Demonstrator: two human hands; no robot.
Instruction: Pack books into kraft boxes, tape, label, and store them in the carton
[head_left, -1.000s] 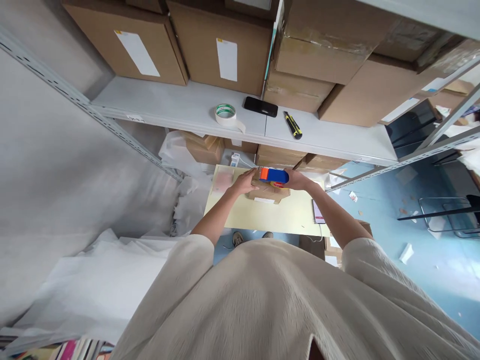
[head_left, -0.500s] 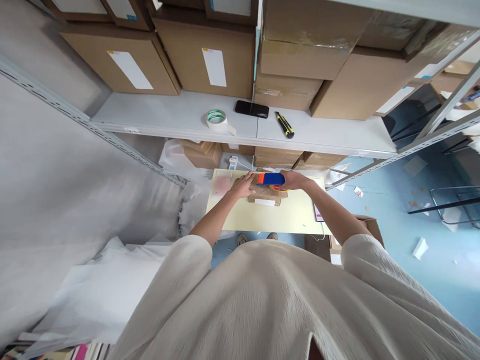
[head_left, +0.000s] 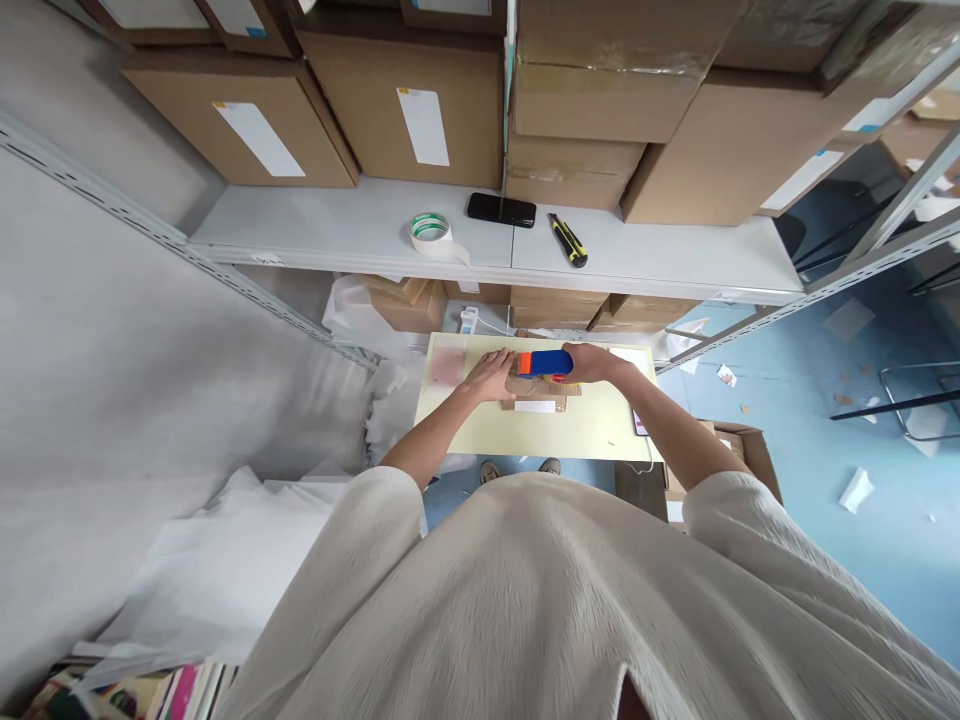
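Observation:
A small brown cardboard package (head_left: 529, 406) with a white label on its near side lies on the pale yellow table (head_left: 480, 438). My left hand (head_left: 490, 376) grips its left end, the thumb apart from the fingers. In my right hand (head_left: 589, 362) is a blue and orange tape dispenser (head_left: 549, 363), its orange end pointing left over the package, close to my left fingertips. A roll with a yellow and red core shows partly beneath the dispenser. The right fingers are closed around its right end and partly hidden.
On the grey shelf (head_left: 337, 225) above the table lie a tape roll (head_left: 430, 230), a black phone (head_left: 501, 210) and a yellow-black utility knife (head_left: 568, 240). Cardboard boxes (head_left: 409, 110) stand behind them. A device with a cable (head_left: 640, 421) rests at the table's right; an open carton (head_left: 757, 460) stands beyond.
My left hand's fingers have drawn closer together on the package's left end. The dispenser stays over the package in my right hand, barely moved. The whole view has shifted slightly.

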